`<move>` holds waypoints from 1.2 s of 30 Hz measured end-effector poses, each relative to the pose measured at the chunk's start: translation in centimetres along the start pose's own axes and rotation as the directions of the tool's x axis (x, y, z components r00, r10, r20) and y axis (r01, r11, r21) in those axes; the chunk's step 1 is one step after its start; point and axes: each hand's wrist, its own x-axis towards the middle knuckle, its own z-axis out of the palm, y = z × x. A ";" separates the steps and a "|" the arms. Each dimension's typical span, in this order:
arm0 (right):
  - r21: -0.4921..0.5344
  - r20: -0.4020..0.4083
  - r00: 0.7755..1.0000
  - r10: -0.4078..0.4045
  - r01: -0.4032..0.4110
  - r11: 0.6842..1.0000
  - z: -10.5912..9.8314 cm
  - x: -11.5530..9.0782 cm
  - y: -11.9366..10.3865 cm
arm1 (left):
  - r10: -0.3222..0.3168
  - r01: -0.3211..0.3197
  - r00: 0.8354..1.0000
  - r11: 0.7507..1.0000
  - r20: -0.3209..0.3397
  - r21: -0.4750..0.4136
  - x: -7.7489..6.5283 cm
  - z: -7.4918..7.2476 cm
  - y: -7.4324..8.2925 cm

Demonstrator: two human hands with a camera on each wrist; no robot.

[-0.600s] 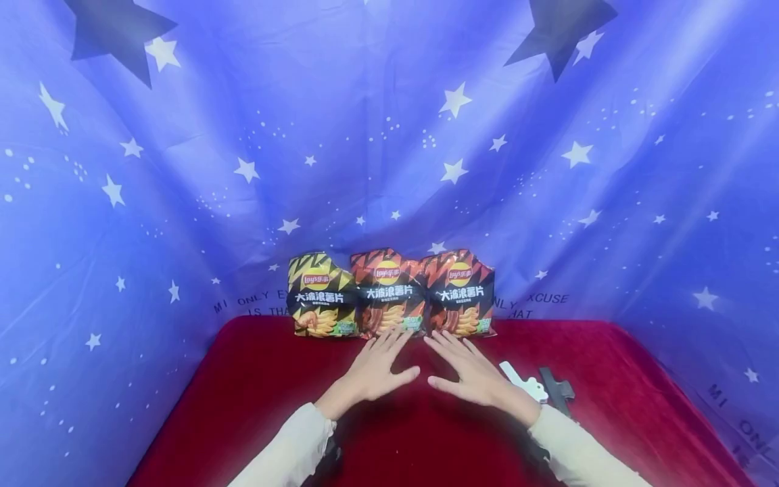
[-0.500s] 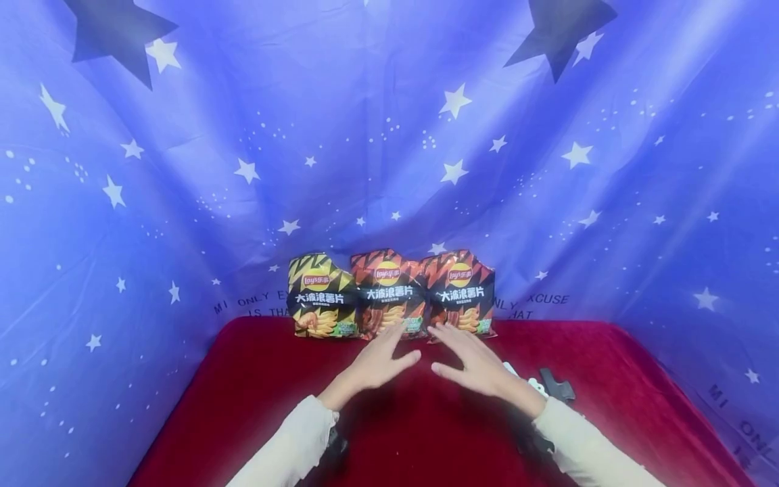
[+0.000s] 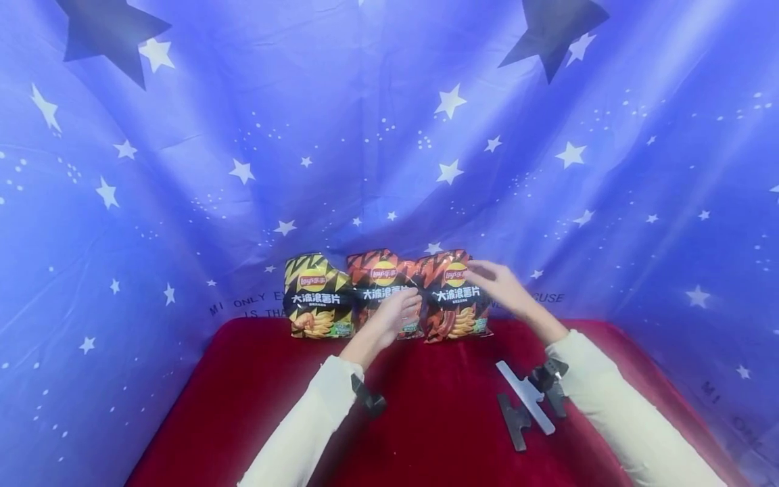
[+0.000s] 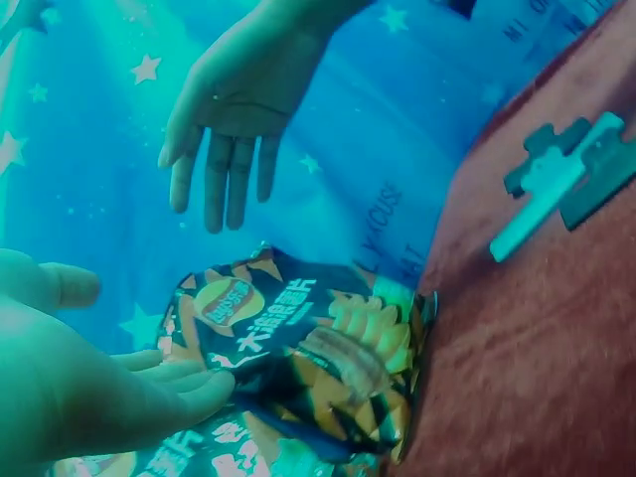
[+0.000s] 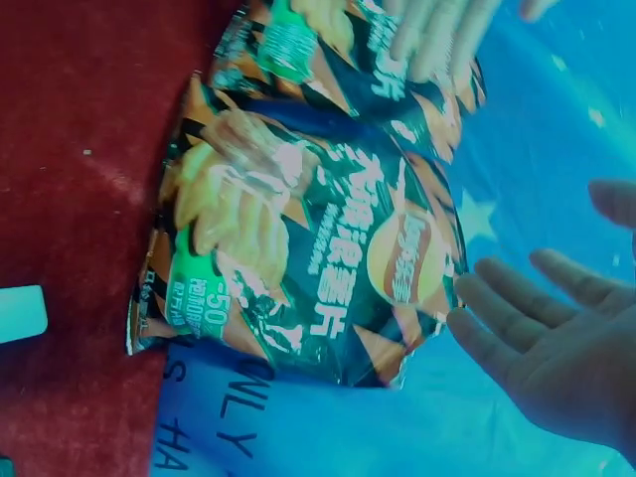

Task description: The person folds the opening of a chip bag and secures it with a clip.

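Three Lay's chip bags stand in a row at the back of the table: a yellow-and-black bag (image 3: 318, 297), a red-and-black middle bag (image 3: 374, 267) and a red-and-black right bag (image 3: 455, 301). My left hand (image 3: 389, 319) is in front of the middle bag and hides part of it. In the left wrist view, its extended fingers (image 4: 199, 393) lie close beside the right bag (image 4: 298, 338). My right hand (image 3: 504, 291) is at the upper right edge of the right bag. Its fingers (image 5: 507, 308) are extended, fingertips right at that bag's edge in the right wrist view.
On the red tabletop (image 3: 426, 406) to the right lie a silver flat-bar clip (image 3: 528, 400) and a black clip (image 3: 514, 425). A second black clip (image 3: 556, 400) is partly hidden by my right wrist. Behind the bags hangs a blue starry curtain (image 3: 377, 176).
My left hand has moved forward and up over the middle bag. My right hand has risen and gone right to the right bag's edge, uncovering more of the clips. The view has shifted slightly.
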 end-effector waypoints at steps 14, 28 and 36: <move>0.463 0.061 0.938 0.342 -0.330 0.822 -2.4 2.1 4.0 | -0.115 0.090 0.990 0.964 -0.085 -0.249 3.7 2.2 -2.3; 0.547 0.189 0.870 0.456 -0.479 0.687 -1.1 1.8 8.6 | -0.099 0.064 0.987 0.965 -0.128 -0.254 4.9 3.0 -3.7; 0.546 0.244 0.880 0.407 -0.471 0.693 -0.4 1.8 9.7 | -0.072 0.047 0.987 0.984 -0.143 -0.171 4.7 3.3 -3.6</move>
